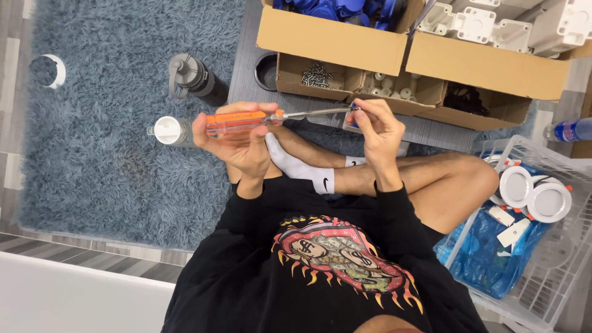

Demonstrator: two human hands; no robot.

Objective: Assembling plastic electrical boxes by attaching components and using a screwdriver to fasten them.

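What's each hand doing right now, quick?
Left hand: closed around the orange screwdriver handle.
Right hand: fingers pinched on a small blue part at the screwdriver's tip.

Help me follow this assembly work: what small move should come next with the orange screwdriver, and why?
Probably steady the tip and start turning. The left hand grips the orange-handled screwdriver level, and its metal shaft meets a small blue part pinched in the right hand. Whether the tip is seated cannot be told.

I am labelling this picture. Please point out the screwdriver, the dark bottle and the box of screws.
screwdriver [237, 122]: head view, on the orange handle.
dark bottle [196, 78]: head view, on the body.
box of screws [290, 87]: head view, on the cardboard front wall.
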